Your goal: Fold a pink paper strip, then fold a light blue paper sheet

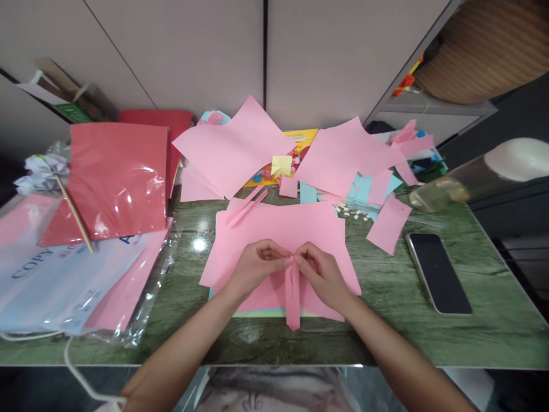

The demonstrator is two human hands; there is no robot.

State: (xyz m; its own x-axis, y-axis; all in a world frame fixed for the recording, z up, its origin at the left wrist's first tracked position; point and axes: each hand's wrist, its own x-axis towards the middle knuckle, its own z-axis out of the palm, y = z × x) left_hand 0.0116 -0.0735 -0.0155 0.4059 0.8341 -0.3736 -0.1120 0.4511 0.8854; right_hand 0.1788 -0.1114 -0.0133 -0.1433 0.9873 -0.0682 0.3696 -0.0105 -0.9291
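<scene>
Pink strip [292, 294] pinched by both hands, left hand [253, 267] and right hand [322, 274], mid-frame; phone [437, 272] right, red packet [118, 180] upper left.

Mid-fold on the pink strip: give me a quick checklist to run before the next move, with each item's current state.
1. Left hand pinching the top of the pink strip: ok.
2. Right hand pinching the same end: ok.
3. Strip's lower end lying free over the pink sheet: ok.
4. Phone apart from the paper, right of the hands: ok.
5. Scraps and loose sheets crowd the green table behind: not ok.
6. Crease straight under the fingers: cannot tell.
</scene>
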